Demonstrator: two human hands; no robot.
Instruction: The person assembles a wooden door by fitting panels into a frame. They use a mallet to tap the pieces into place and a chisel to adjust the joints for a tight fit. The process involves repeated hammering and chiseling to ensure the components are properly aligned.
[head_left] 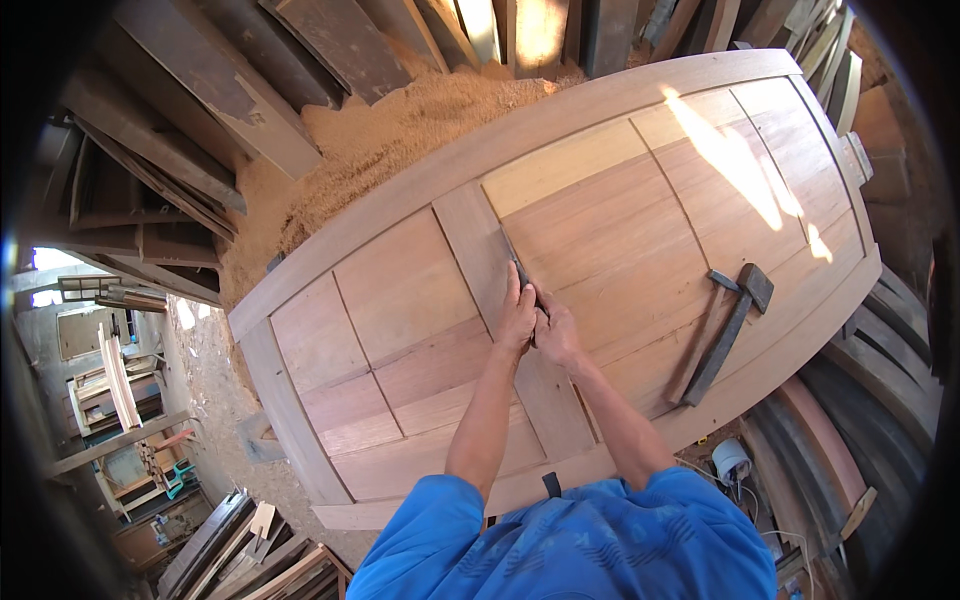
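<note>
A large panelled wooden door [400, 290] lies flat in front of me. Both my hands meet on its middle cross rail. My left hand [517, 315] and my right hand [556, 335] are pressed together around a small dark tool [524, 277], whose tip rests along the edge where the rail meets a panel. Most of the tool is hidden by my fingers. A dark hammer [728, 330] lies on the door to my right, apart from both hands.
A heap of sawdust [380, 140] lies beyond the door's far edge. Dark planks [210, 90] lean and stack at the back and left. Curved timber [880, 420] sits at the right. More wooden frames [250, 560] lie on the floor lower left.
</note>
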